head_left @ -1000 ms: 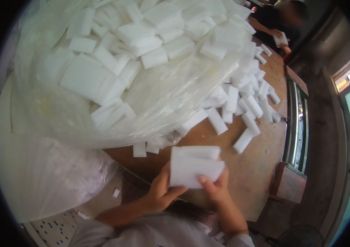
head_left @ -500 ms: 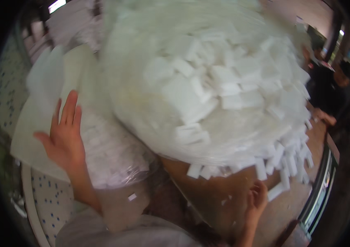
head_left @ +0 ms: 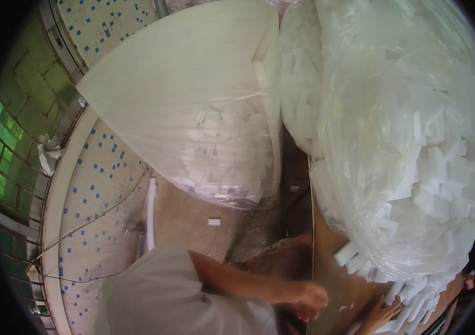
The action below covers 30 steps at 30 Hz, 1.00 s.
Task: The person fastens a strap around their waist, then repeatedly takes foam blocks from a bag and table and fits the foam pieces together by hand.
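Note:
My left hand (head_left: 309, 299) hangs by the near edge of the brown table, its fingers curled in and no object showing in them. At the lower right, my right hand (head_left: 381, 316) reaches toward loose white foam blocks (head_left: 419, 298), fingers stretched out and a little apart; its fingertips are beside the nearest blocks. These blocks lie on the brown tabletop (head_left: 329, 268), under the mouth of a large clear plastic bag (head_left: 360, 139). More white foam blocks fill this bag and spill down its right side.
Left of the table, another clear bag (head_left: 226, 151) of foam pieces stands on the floor against a big curved white sheet (head_left: 181, 61). A single white block (head_left: 214, 222) lies on the floor. Beyond are a blue-speckled tiled surface (head_left: 89, 195) and a barred window (head_left: 3, 151). Part of another person's hand (head_left: 468, 281) shows far right.
The view has swung left. My left hand has come down and right from above the floor bag to the table edge, its spread fingers now curled. My right hand has opened out beside the blocks.

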Motion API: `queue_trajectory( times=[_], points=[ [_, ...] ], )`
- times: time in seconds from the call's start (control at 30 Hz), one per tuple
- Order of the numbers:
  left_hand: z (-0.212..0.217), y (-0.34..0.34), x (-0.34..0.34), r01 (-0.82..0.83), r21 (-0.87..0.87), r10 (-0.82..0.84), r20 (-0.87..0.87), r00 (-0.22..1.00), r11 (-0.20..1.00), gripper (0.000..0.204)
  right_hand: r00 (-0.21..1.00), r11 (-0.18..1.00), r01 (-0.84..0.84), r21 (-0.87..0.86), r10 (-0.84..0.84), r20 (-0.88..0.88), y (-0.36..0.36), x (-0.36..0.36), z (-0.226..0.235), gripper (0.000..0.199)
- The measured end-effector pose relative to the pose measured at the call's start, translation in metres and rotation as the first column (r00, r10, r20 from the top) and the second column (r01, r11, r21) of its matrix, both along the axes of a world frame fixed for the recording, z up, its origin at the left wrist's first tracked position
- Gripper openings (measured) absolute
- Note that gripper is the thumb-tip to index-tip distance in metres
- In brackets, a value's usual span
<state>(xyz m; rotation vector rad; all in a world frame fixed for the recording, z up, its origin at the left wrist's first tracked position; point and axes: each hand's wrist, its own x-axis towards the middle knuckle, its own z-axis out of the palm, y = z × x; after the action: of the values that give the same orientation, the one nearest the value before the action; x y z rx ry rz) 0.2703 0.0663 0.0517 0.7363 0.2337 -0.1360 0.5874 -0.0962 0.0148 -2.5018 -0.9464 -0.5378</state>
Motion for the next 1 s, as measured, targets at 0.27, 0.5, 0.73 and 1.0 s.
queue_trajectory(
  times=[0.27,0.5,0.73,1.0],
  points=[
    [-0.008,0.026,0.005,-0.053,0.135,0.048,0.042,0.998,0.989,0.039,0.992,0.999,-0.009,-0.032,0.005,-0.128,-0.012,0.004,-0.006,0.035],
    [0.039,0.021,0.019,-0.061,0.374,0.016,0.123,0.992,0.926,0.058,0.534,0.882,-0.149,0.447,0.452,-0.715,0.000,-0.119,0.114,0.023],
    [0.053,0.009,0.050,-0.377,0.132,0.328,0.288,0.900,0.917,0.055,0.475,0.700,-0.672,0.241,0.657,-0.585,0.039,-0.141,0.170,0.033],
    [0.022,0.010,0.022,-0.288,0.779,0.192,0.216,0.957,0.557,0.043,0.943,0.980,-0.177,-0.087,0.194,0.269,0.085,0.140,0.217,0.059]
  ],
)
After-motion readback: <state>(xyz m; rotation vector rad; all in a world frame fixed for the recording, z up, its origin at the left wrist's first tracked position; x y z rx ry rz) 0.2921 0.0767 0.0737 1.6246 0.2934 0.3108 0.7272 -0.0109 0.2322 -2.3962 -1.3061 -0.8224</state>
